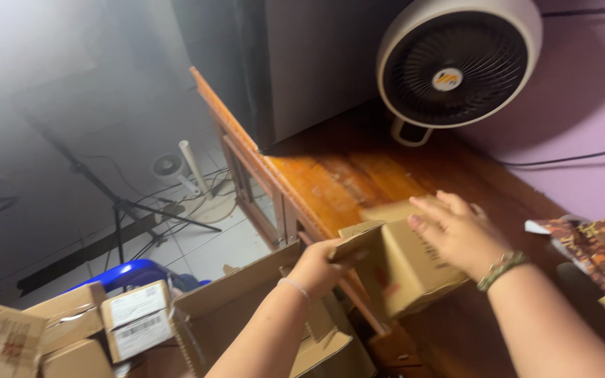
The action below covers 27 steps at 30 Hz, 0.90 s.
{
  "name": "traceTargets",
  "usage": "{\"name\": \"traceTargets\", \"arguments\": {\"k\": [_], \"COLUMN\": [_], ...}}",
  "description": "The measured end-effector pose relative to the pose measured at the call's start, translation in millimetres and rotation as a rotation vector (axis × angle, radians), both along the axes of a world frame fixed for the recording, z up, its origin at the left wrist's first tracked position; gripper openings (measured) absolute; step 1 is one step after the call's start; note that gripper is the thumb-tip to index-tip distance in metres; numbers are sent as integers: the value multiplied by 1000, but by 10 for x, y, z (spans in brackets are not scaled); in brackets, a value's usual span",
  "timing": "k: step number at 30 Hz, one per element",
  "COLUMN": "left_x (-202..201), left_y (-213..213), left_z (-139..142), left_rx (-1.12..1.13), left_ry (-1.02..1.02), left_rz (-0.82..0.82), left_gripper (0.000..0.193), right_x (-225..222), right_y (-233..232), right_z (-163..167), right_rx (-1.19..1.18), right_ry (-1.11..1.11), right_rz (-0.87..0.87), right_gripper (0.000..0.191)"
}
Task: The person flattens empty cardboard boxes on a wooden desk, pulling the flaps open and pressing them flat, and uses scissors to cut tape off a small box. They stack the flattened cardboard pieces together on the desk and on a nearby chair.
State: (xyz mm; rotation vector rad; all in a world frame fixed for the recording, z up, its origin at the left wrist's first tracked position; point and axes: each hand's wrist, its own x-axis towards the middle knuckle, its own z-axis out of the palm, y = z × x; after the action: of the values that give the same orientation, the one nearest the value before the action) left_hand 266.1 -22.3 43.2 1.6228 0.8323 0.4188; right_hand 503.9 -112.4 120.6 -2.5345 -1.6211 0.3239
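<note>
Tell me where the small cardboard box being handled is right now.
The small cardboard box sits at the front edge of the wooden table, lower centre of the head view, between the left hand and right hand.

The right hand [456, 234] lies over the top of the small cardboard box [404, 269], hiding that face, and motion blurs the fingertips. The left hand [323, 266] covers the box's near flap edge. The label on the box's side is too blurred to make out. The patterned packet [589, 255] runs off the right edge. The stacked parcels [71, 325] are cut by the bottom-left corner. The tabletop [344, 175] continues unseen under the dark cabinet [302, 63].
</note>
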Motion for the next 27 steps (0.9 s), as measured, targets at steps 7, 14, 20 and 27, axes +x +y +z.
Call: {"name": "traceTargets", "arguments": {"k": [7, 14, 20, 27], "left_x": [218, 602, 687, 815], "left_y": [-190, -113, -19, -49], "left_z": [-65, 707, 1065, 986], "left_rx": [788, 569, 491, 654], "left_ry": [-210, 616, 834, 956], "left_rz": [580, -57, -212, -258], "left_gripper": [76, 90, 96, 97], "right_x": [-138, 489, 660, 633], "right_y": [113, 240, 210, 137], "right_z": [-302, -316, -374, -285], "right_rx": [98, 226, 50, 10], "right_ry": [-106, 594, 591, 554], "right_rz": [-137, 227, 349, 385], "right_gripper": [73, 84, 91, 102]}}
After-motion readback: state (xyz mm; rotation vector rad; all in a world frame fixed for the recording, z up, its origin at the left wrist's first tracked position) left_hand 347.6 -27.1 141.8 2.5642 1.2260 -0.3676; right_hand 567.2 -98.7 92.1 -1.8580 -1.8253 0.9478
